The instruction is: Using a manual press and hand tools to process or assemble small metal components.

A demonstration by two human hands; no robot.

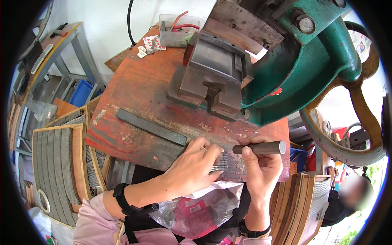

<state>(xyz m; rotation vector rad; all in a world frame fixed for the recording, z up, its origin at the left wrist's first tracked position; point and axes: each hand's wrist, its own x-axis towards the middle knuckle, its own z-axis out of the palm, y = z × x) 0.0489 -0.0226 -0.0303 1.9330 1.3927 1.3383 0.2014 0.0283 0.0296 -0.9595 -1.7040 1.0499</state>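
Note:
My right hand (pixel 264 173) is closed around a short dark brown cylindrical rod (pixel 261 148), held above the front right of the worn red table (pixel 122 94). Its pale round end points right. At the table's front edge, my left hand (pixel 192 161) curls its fingers and thumb against a small ribbed row of thin grey metal pieces (pixel 222 161). Part of that row is hidden beneath the fingers. Just beyond my left hand lies a flat dark metal bar (pixel 151 127), set at a slant.
A green press (pixel 322 61) with a steel die block (pixel 216 61) and a rusty handwheel (pixel 351 122) fills the far right. Behind stands a clear bin (pixel 179 36) with red-handled pliers. Wooden trays of ribbed metal rows (pixel 53 163) lean left; more frames (pixel 290 204) stack right. A plastic bag (pixel 196 216) covers my lap.

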